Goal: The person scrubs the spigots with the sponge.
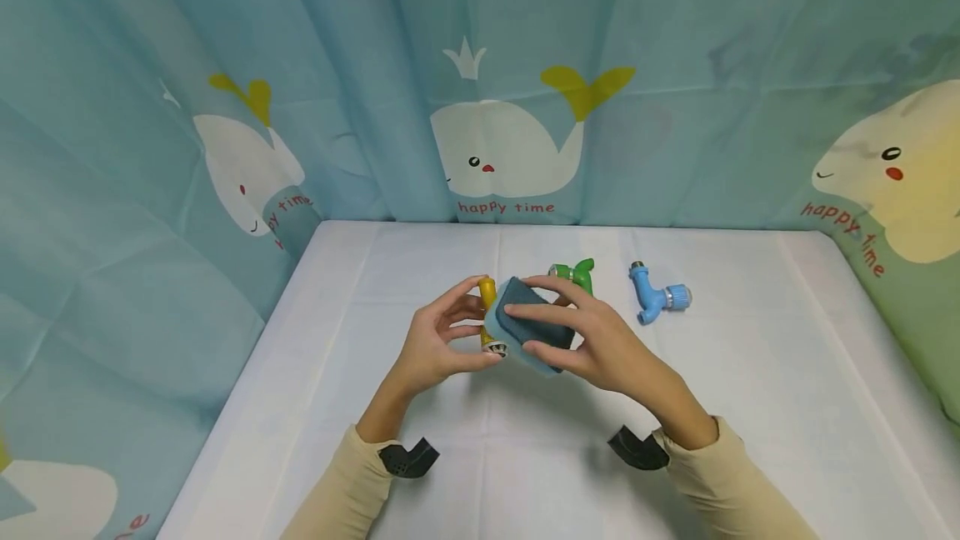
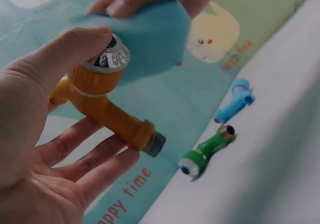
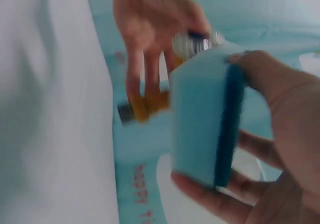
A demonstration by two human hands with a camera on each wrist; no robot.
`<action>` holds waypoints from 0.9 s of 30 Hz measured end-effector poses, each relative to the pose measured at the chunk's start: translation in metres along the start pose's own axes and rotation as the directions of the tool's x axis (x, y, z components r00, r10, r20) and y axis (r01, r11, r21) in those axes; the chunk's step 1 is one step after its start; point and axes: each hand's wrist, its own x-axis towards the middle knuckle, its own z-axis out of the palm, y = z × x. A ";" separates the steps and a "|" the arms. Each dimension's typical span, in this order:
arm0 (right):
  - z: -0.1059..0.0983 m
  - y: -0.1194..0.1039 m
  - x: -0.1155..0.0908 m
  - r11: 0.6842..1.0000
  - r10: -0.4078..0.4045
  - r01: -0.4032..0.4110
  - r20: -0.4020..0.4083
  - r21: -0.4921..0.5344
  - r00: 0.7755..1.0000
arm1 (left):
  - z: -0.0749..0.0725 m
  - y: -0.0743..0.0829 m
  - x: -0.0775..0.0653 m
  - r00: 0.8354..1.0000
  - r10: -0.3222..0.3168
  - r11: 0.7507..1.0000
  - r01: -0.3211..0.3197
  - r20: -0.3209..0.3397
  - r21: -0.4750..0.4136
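Note:
My left hand holds a yellow-orange tap, with the thumb on its silver-rimmed knob and the fingers under the body. The tap's threaded end points away from the palm in the left wrist view. In my right hand is a light blue sponge with a dark blue scouring layer, gripped between thumb and fingers. The sponge is right beside the tap's knob and overlaps it in the head view. Both hands are raised over the white table.
A green tap lies on the table just behind the right hand. Farther right lies a light blue tap. A blue curtain with whale prints hangs along the table's back and left edges. The tabletop has a white cover.

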 end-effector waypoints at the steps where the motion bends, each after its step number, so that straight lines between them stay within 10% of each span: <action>1: -0.001 0.001 0.000 0.999 -0.004 0.004 -0.003 -0.032 1.000 | 0.000 0.000 -0.001 1.000 -0.006 1.000 0.006 0.003 0.007; 9: 0.006 -0.001 -0.002 0.995 -0.006 0.009 -0.037 0.103 0.999 | 0.000 0.001 0.002 0.999 0.035 0.999 -0.035 0.017 -0.024; 17: 0.022 -0.001 -0.013 0.950 0.235 -0.207 -0.098 0.234 0.967 | 0.004 -0.002 -0.003 0.999 0.030 0.983 -0.037 -0.040 -0.179; 27: 0.033 0.006 -0.013 0.989 0.147 -0.145 -0.235 0.025 0.961 | 0.014 0.000 -0.001 0.993 -0.015 0.921 -0.033 -0.120 -0.388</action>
